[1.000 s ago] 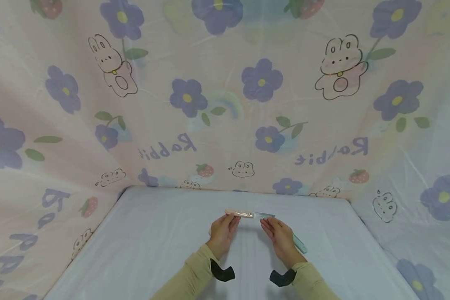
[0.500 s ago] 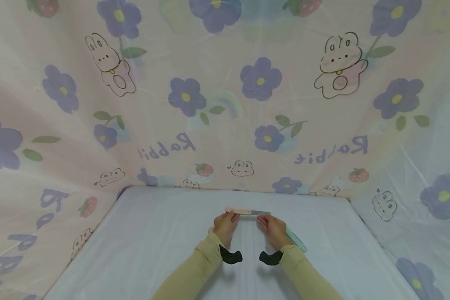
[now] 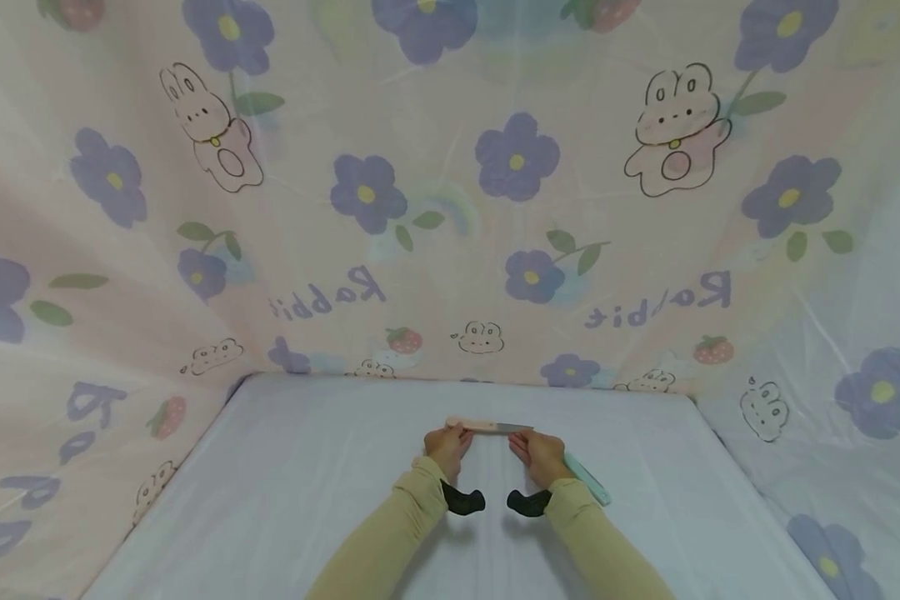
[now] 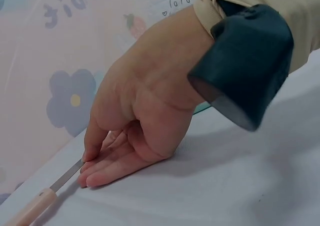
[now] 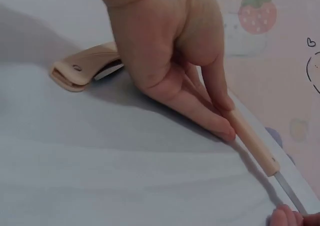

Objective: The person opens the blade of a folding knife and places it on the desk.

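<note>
A small knife (image 3: 483, 426) with a peach handle lies crosswise between both hands, blade to the right. My left hand (image 3: 446, 450) pinches its handle (image 5: 255, 141) between thumb and fingers. At the blade's tip end, my right hand (image 3: 542, 458) pinches the metal between thumb and fingertips; this shows closest in the left wrist view, where the blade (image 4: 67, 176) runs into the fingers. The knife is close over the white table. Behind the left hand in the right wrist view lies a peach tool (image 5: 85, 68) with a slotted end and a metal edge, partly covered by the hand.
A mint-green, long slim tool (image 3: 588, 480) lies on the white-covered table (image 3: 330, 450), just right of the right hand. Printed curtain cloth (image 3: 435, 250) stands along the table's back and both sides. Each wrist wears a black mount (image 3: 462, 500).
Both wrists have moved forward and closer together. The right hand and the knife's blade end have shifted a little left, while both hands keep hold of the knife.
</note>
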The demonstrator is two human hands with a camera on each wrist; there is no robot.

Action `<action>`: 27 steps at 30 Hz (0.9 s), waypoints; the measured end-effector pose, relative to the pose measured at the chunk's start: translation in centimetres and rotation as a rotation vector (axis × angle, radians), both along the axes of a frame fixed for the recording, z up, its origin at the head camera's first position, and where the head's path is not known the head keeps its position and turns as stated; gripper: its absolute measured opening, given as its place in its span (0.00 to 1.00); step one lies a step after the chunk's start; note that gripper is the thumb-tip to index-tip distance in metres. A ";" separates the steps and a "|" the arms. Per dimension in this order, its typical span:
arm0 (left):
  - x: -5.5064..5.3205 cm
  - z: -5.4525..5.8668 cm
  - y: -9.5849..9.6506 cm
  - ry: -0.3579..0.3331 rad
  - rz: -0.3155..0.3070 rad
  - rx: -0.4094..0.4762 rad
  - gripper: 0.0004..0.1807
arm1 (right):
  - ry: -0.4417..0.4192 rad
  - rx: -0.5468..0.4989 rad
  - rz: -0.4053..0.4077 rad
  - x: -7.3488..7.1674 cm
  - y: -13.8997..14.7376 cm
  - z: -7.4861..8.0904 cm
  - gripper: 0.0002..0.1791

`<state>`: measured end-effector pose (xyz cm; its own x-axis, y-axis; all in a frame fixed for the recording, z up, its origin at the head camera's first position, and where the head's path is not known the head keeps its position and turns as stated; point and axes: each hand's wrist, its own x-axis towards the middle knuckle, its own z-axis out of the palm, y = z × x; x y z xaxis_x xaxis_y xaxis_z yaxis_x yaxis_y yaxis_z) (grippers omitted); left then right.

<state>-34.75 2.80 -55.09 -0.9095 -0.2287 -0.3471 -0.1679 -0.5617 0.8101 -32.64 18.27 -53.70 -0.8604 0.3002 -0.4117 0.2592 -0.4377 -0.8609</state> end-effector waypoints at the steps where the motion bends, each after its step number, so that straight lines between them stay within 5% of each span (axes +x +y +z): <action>1: 0.7 1.2 -0.1 -0.003 -0.009 0.009 0.19 | 0.001 0.007 -0.002 -0.1 0.0 0.0 0.19; 7: 2.6 4.3 -1.0 -0.007 -0.090 0.031 0.18 | 0.001 0.051 -0.009 -0.1 -0.2 0.3 0.17; 17: 1.6 2.5 -1.3 -0.037 -0.104 -0.065 0.18 | -0.015 0.092 -0.007 -0.2 -0.4 0.1 0.17; 27: 1.5 2.5 -2.1 -0.050 -0.192 -0.117 0.16 | -0.039 0.037 0.012 0.0 -0.2 0.7 0.18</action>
<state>-33.28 0.68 -52.58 -0.9227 -0.0941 -0.3739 -0.3041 -0.4185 0.8558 -32.66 18.02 -53.03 -0.8475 0.3057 -0.4340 0.2982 -0.4022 -0.8656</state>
